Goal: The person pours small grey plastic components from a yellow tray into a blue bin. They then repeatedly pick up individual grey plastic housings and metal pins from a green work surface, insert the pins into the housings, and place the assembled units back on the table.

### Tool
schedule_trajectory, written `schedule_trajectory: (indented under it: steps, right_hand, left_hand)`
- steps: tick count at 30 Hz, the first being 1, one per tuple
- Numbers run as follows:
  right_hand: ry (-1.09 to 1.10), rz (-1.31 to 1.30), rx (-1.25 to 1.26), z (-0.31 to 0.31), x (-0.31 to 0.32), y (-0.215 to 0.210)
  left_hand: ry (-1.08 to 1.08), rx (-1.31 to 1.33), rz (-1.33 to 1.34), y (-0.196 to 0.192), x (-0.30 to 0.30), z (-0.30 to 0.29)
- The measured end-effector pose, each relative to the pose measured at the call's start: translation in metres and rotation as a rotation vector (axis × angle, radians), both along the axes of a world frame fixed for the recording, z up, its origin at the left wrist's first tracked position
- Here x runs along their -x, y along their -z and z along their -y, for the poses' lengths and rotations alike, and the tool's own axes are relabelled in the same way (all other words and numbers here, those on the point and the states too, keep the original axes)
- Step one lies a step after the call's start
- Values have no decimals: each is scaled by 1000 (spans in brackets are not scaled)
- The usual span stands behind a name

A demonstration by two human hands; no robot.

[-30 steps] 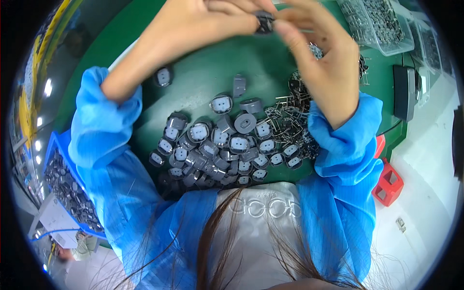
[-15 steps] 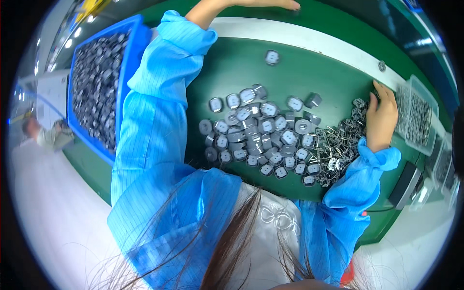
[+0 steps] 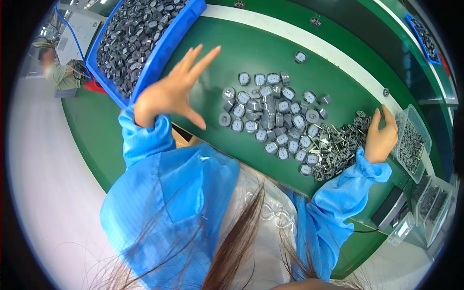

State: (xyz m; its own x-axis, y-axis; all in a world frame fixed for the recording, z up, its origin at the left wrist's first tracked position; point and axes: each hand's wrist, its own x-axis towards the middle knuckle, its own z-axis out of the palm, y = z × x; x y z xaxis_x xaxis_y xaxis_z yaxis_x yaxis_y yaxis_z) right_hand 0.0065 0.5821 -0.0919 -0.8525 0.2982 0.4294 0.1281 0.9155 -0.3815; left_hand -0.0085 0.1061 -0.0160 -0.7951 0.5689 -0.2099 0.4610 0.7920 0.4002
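My left hand (image 3: pixel 176 89) hovers beside the blue bin (image 3: pixel 169 46), fingers spread and nothing in them. To its right, several grey rounded-square blocks with pale two-holed faces (image 3: pixel 268 104) lie heaped on the green tabletop (image 3: pixel 227 43). A single block (image 3: pixel 300 57) sits apart beyond them. My right hand (image 3: pixel 382 137) is at the right edge of a tangled pile of small metal pieces with pins (image 3: pixel 340 150). Its thumb and forefinger are stretched out and apart; the other fingers are partly hidden. Just past its fingertips, one small metal part (image 3: pixel 385 92) rests on the white strip.
Dark blocks fill the blue bin. Clear plastic trays (image 3: pixel 411 145) of small parts stand at the right, near a black box-shaped device (image 3: pixel 390 208). Across the white strip, a small part (image 3: pixel 315 21) lies on the green belt. A co-worker (image 3: pixel 60 72) is at far left.
My left hand has drawn back from the far green belt to the blue bin, with its fingers now spread. My right hand stays by the metal pieces. The view has shifted.
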Motion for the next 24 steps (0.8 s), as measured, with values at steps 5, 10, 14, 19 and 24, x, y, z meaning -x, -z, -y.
schedule_trajectory:
  steps: [5,10,14,19,24]
  right_hand:
    - [-68,-107,-50,11,-5,-15]
    - [-138,-156,15,23,-4,-21]
    - [-144,-249,61,31,-2,-24]
    - [-201,-153,327,34,-6,-32]
    - [-77,-360,602,31,-1,-32]
  left_hand:
    - [-230,-137,-67,75,-51,-34]
    - [-149,-337,-279,99,-40,-85]
    - [-41,-324,-299,101,-8,-100]
    - [143,-426,-272,100,31,-119]
    - [388,-481,-172,90,76,-137]
